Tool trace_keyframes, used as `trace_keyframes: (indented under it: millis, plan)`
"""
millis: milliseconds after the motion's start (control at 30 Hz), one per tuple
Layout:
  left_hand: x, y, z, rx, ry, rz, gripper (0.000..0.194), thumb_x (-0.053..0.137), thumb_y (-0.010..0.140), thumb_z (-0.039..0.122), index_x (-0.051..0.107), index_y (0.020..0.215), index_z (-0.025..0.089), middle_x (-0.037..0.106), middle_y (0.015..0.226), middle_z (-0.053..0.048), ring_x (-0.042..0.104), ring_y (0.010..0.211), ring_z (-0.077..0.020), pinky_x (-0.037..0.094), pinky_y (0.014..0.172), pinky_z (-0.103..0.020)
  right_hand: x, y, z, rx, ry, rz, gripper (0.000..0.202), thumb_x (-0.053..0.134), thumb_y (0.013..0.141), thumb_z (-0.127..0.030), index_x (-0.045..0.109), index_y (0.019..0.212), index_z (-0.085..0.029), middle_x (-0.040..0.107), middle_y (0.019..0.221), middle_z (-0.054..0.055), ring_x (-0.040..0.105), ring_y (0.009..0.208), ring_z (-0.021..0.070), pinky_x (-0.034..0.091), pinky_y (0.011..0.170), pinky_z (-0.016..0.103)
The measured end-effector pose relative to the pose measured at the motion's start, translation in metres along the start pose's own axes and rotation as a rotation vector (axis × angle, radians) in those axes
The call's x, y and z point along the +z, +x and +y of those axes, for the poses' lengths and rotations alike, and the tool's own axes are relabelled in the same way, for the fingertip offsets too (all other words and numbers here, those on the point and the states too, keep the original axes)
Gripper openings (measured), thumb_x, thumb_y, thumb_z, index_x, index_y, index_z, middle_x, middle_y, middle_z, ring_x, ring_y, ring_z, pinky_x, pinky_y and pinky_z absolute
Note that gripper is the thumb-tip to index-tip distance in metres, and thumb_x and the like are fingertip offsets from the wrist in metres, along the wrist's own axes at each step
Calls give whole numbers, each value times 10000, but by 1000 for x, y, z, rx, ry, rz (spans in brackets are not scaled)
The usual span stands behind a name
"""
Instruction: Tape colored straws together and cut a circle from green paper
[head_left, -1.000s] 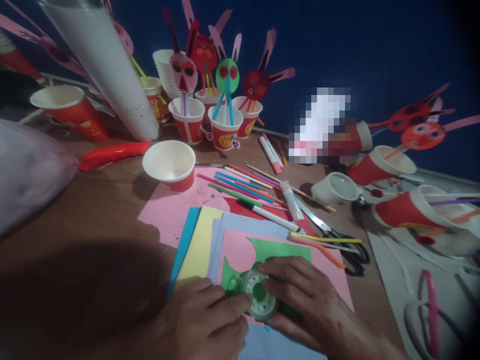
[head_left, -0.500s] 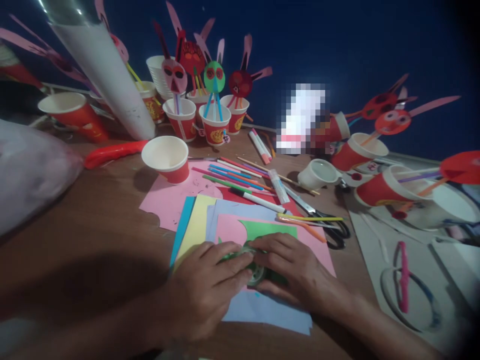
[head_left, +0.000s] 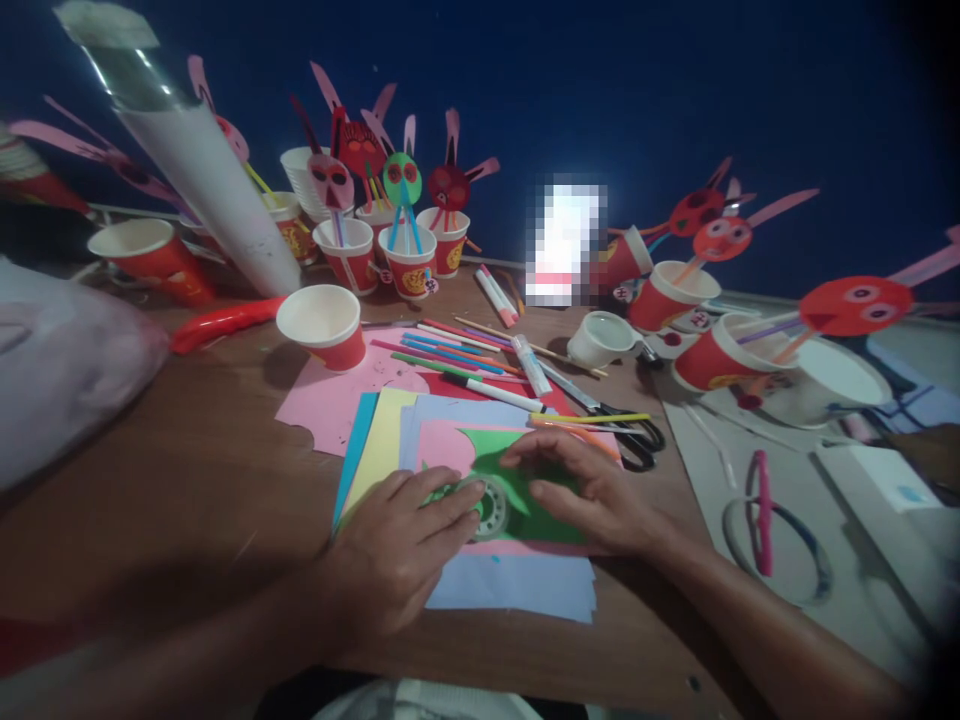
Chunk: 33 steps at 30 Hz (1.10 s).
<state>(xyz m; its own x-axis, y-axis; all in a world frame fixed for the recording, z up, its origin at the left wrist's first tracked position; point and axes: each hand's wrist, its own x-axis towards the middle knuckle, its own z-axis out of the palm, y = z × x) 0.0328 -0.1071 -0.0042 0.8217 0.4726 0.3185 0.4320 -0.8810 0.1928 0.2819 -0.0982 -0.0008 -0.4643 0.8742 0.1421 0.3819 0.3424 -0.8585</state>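
Observation:
A round see-through ring (head_left: 491, 508) with a notched inner rim, like a roll of clear tape, lies flat on green paper (head_left: 532, 510). My left hand (head_left: 409, 535) rests on the ring's left side, its fingers stretched out over the edge and partly hiding it. To the right, my right hand (head_left: 589, 490) hovers at the green sheet, thumb apart from the loosely curved fingers, with nothing in it. Under the green piece lies pink paper (head_left: 439, 445), on a stack of pale blue sheets (head_left: 517, 590), with yellow paper (head_left: 382, 440) at its left.
Behind the papers lie coloured sticks (head_left: 450, 350), a marker (head_left: 506, 395), a glue stick (head_left: 531, 365) and black-handled scissors (head_left: 637, 440). A red paper cup (head_left: 322, 325) stands left. Decorated cups (head_left: 409, 265) line the back. A plastic bag (head_left: 67, 370) sits far left, a pink-and-grey ring (head_left: 765, 520) right.
My right hand has come away from the ring to the right and opened. My left hand stays on the ring, and more of the green paper shows. The camera view has shifted.

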Motion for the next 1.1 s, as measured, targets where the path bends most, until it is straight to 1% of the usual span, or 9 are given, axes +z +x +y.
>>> trace_keyframes:
  millis: [167,400,600,733,867,933,1033,1067,1100]
  plan:
    - [-4,3,2,2,46,-38,311,468,779,112,588,1065,136,523,1294,-74,422,1132,-251,410,865,-398,4,2,3,28,29,97,151,488,845,-186,582,963,-181,626,932,49,575,889,157,467,788,283]
    - [-7,9,14,-24,128,-106,268,476,833,225,598,1061,156,529,1279,-93,462,1093,-250,383,863,-402,5,1,2,61,63,97,129,502,848,-203,599,925,-166,634,877,44,582,827,144,465,738,254]
    - [-2,14,31,-117,210,-78,317,441,881,371,608,1037,151,565,1238,-99,484,1096,-241,312,918,-418,4,2,3,88,142,96,138,505,861,-231,589,941,-158,634,877,43,586,805,131,465,720,242]
    - [3,14,34,-136,269,-110,329,430,894,360,554,1149,192,555,1251,-100,500,1091,-225,306,914,-408,7,3,4,115,179,116,127,513,855,-230,597,916,-157,636,861,42,590,795,134,468,717,250]
    - [4,13,40,-133,321,-137,430,414,881,434,531,1205,176,535,1266,-145,483,1131,-276,295,918,-431,5,2,6,132,216,170,144,513,862,-257,593,948,-173,656,875,43,619,805,149,486,716,266]
    - [2,13,43,-117,332,-147,487,391,877,471,538,1209,147,538,1259,-166,482,1136,-302,289,920,-443,-5,2,6,123,134,264,155,512,864,-284,604,942,-186,666,873,37,627,813,159,491,724,274]
    - [0,16,46,-81,348,-179,530,367,879,485,558,1196,105,556,1233,-186,492,1129,-320,280,921,-450,-30,1,8,115,-144,472,156,525,856,-304,625,921,-204,668,868,30,622,812,171,484,744,287]
    - [0,17,46,-68,354,-180,548,371,872,498,566,1186,93,560,1227,-192,493,1129,-326,271,926,-453,-40,0,9,112,-253,506,153,529,853,-297,630,925,-207,665,883,33,617,818,175,479,755,293]
    - [1,17,46,-56,361,-176,573,378,861,518,573,1175,81,561,1223,-201,493,1128,-335,260,931,-458,-49,0,10,101,-357,496,151,530,851,-285,636,926,-208,662,903,38,612,830,180,473,761,297]
